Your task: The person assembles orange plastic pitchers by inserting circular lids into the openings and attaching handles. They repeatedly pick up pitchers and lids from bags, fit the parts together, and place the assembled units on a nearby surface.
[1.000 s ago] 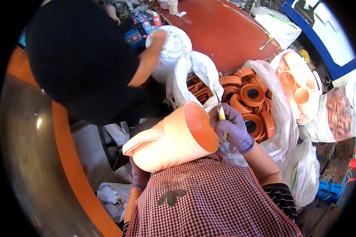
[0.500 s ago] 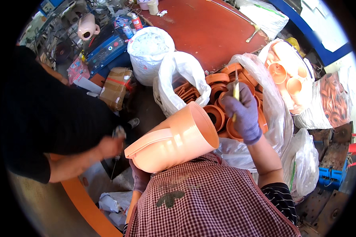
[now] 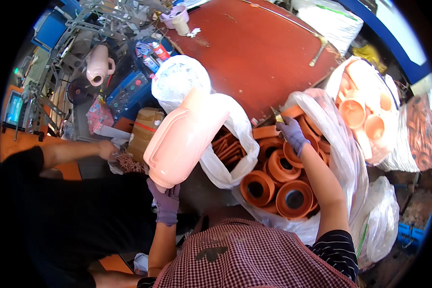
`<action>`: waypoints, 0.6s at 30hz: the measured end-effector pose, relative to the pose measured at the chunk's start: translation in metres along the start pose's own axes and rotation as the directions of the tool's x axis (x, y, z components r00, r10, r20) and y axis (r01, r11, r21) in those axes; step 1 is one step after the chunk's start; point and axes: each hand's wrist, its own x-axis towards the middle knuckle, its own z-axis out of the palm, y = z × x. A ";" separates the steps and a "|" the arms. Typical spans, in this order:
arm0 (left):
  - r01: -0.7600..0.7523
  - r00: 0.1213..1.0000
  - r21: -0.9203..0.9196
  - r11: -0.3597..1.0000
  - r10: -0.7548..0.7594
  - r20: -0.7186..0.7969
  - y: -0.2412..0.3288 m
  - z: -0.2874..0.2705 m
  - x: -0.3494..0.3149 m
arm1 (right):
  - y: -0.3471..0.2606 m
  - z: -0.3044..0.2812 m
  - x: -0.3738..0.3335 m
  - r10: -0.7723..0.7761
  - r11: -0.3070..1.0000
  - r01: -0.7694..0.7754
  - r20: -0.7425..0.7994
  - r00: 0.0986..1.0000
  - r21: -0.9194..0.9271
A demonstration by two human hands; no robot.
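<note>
Shifted away from the checked apron (image 3: 254, 249) since the earlier frame, and now overlapping the open white bag (image 3: 222, 176) in my remote view, the pink jug (image 3: 185, 139) is tilted, its wide end pointing forward and to the right. I observe the left hand (image 3: 166, 204) with fingers curled around the jug's narrow lower end, and the right hand (image 3: 293, 133) closed on a short bladed tool (image 3: 276, 115), apart from the jug. I judge the step as handling the jug with the blade clear; the next move calls for a firm left grip.
</note>
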 end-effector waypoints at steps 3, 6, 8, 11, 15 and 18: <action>-0.028 1.000 -0.020 0.999 0.028 -0.001 -0.001 0.014 0.019 | 0.012 0.021 0.082 -0.003 0.990 0.000 -0.024 1.000 -0.140; -0.045 0.998 -0.054 0.998 0.043 -0.042 -0.004 0.025 0.030 | 0.029 0.029 0.154 -0.046 0.988 0.038 -0.051 0.998 -0.152; -0.032 0.999 -0.076 0.997 0.030 -0.026 -0.003 0.028 0.046 | 0.045 0.021 0.194 -0.228 0.917 0.174 -0.113 0.967 -0.359; -0.107 0.994 -0.027 0.994 0.108 0.022 -0.001 0.031 0.059 | 0.042 0.023 0.198 -0.213 0.933 0.137 -0.204 0.955 -0.333; -0.056 0.998 -0.050 0.997 0.057 0.017 0.011 0.027 0.085 | 0.025 0.017 0.165 -0.321 0.888 0.229 -0.182 0.929 -0.398; -0.063 0.998 -0.053 0.997 0.064 0.004 0.028 0.028 0.104 | 0.013 0.022 0.141 -0.386 0.863 0.288 -0.173 0.906 -0.416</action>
